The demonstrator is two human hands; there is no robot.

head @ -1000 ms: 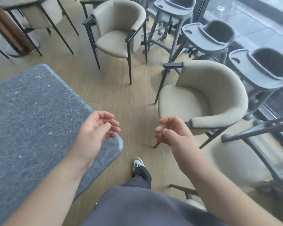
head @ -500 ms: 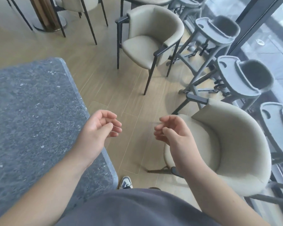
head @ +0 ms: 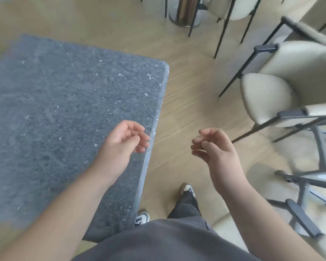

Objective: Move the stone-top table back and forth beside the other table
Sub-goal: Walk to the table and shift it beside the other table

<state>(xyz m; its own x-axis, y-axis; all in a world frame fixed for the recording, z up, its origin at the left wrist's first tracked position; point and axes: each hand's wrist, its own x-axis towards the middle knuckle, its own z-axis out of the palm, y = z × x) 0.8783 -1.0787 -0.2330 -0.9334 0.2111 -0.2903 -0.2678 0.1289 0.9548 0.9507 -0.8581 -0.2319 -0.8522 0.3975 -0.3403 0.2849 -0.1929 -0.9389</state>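
- Since half a second ago the view has swung left: the stone-top table (head: pixel 70 117) now fills far more of the left side, and the grey high chairs have dropped out at the right.
- Left hand (head: pixel 123 141) hangs above the table's right edge with fingers loosely curled round nothing; whether it touches the stone cannot be told.
- Right hand (head: pixel 214 146) is raised over the bare wooden floor (head: pixel 186 102), fingers loosely bent and holding nothing, well apart from the table.
- Below the hands show grey trousers and two sneakers, one shoe (head: pixel 187 188) forward on the floor, the other (head: pixel 142 217) just beside the table's edge.
- Right of the right hand stands a cream armchair (head: pixel 282 87) on thin black legs; a grey metal frame (head: pixel 307 181) crowds the lower right.
- Farther off, at the top, a round metal pedestal base (head: pixel 184 17) and another pale chair (head: pixel 228 8) stand.
- Dark blue-grey speckled stone with pale flecks, a rounded corner and a lighter edge band makes up the table's top.
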